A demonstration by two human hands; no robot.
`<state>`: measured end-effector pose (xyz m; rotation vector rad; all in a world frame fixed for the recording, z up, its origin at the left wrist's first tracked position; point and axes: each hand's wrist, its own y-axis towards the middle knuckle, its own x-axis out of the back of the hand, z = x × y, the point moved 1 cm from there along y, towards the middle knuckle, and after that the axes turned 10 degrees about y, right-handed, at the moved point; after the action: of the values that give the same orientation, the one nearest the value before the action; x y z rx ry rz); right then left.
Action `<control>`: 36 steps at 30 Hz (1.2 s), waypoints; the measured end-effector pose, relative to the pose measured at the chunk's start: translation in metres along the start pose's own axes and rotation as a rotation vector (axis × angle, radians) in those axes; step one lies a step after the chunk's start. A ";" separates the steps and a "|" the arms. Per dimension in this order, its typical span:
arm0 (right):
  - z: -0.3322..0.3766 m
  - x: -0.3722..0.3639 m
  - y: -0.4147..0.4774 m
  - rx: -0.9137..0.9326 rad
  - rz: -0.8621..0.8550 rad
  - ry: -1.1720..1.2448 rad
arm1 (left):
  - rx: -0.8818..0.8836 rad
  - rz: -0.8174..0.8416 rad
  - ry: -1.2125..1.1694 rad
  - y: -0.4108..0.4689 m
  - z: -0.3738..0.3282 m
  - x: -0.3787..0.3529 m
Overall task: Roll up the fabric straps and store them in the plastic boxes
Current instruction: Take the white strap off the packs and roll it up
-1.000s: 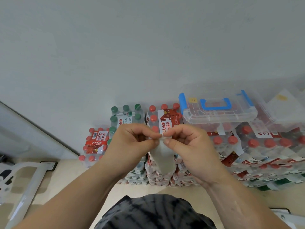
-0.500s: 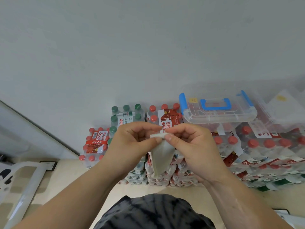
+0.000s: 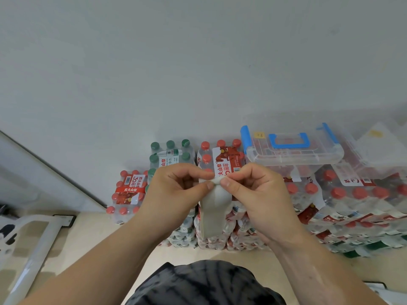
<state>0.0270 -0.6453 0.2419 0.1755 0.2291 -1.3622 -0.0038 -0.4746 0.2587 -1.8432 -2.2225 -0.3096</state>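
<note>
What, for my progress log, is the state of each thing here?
fabric strap: top end barely rolled, rest hanging loose.
left hand: pinches the strap's top end.
right hand: pinches the strap's top end.
plastic box: lid on, resting on bottle packs.
bottle packs: wrapped, stacked, capped.

Left of the grip of the left hand [image 3: 174,192], a pack of red-capped bottles [image 3: 123,210] carried a red label [image 3: 130,189] reading 农夫山泉, with a large 30 above. Just behind the grip of the right hand [image 3: 257,194], a second pack [image 3: 207,158] bore a label [image 3: 228,164] showing 夫山泉 and 周年.
</note>
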 end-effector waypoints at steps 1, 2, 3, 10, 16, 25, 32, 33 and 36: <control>0.000 0.000 0.000 0.006 0.003 0.001 | -0.001 0.009 -0.004 0.000 0.000 0.001; -0.001 0.000 0.000 0.009 0.001 0.000 | 0.000 0.023 -0.009 0.000 0.000 0.001; -0.001 0.001 0.000 0.011 0.006 -0.001 | 0.004 0.037 -0.018 -0.001 0.000 0.002; -0.003 -0.004 -0.005 -0.001 -0.007 0.026 | -0.001 0.010 -0.040 -0.002 0.001 0.001; -0.006 -0.008 -0.004 0.005 -0.061 0.026 | -0.001 -0.023 -0.042 -0.003 0.002 0.001; -0.006 -0.010 -0.002 0.011 -0.051 0.059 | 0.038 -0.012 -0.035 -0.003 0.006 0.004; -0.005 -0.009 0.003 0.053 -0.045 0.027 | 0.064 0.003 -0.109 -0.004 0.000 0.002; -0.005 -0.008 0.003 0.054 -0.042 0.025 | 0.072 -0.001 -0.111 -0.004 -0.001 0.002; -0.005 -0.008 0.001 0.037 -0.047 0.053 | 0.065 -0.014 -0.106 -0.002 -0.001 0.001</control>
<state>0.0260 -0.6357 0.2389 0.2388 0.2540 -1.4103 -0.0055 -0.4747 0.2602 -1.8512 -2.2861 -0.1434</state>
